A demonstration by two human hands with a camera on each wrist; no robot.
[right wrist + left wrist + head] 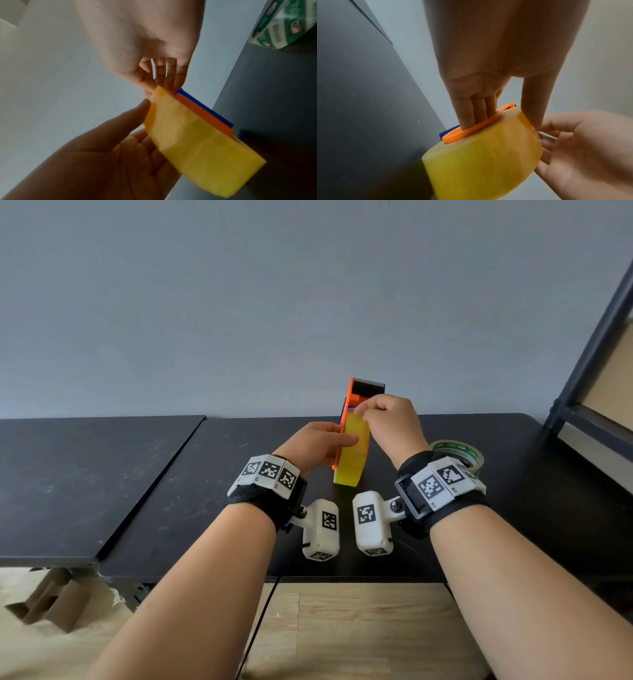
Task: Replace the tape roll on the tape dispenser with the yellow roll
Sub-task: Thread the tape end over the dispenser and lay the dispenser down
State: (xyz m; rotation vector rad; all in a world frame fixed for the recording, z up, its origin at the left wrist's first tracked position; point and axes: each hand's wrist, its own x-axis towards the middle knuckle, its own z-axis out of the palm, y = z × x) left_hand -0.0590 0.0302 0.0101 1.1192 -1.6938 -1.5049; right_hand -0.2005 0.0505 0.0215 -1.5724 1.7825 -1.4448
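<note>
The translucent yellow roll of tape point(352, 455) sits mounted on the orange plastic tape dispenser point(356, 400), which stands on end near the middle of the table, its black serrated cutter at 12 o'clock and the roll's lower edge close to the tabletop. In the left wrist view the roll point(484, 158) surrounds an orange hub ring point(471, 132).

The left hand point(317, 445) grasps this assembly from 9 o'clock, fingers behind the dispenser's flat side and thumb laid across the roll's face. The right hand point(390, 419), at 1 o'clock of the roll, pinches at the roll's upper edge with thumb and forefinger, the other fingers curled; whether a loose tape end lies in the pinch cannot be told.

A second roll with a green printed core point(457, 453) lies flat at 3 o'clock, just behind the right wrist.

All rests on a matte black table point(239, 474), scuffed with pale marks, with a second black table point(85, 484) butted against it at 9 o'clock. A plain grey wall point(274, 285) rises behind. A dark metal shelf frame point(589, 354) stands at 2 o'clock, and light wooden floor point(342, 628) with cardboard pieces point(48, 601) shows at 6 to 8 o'clock.
</note>
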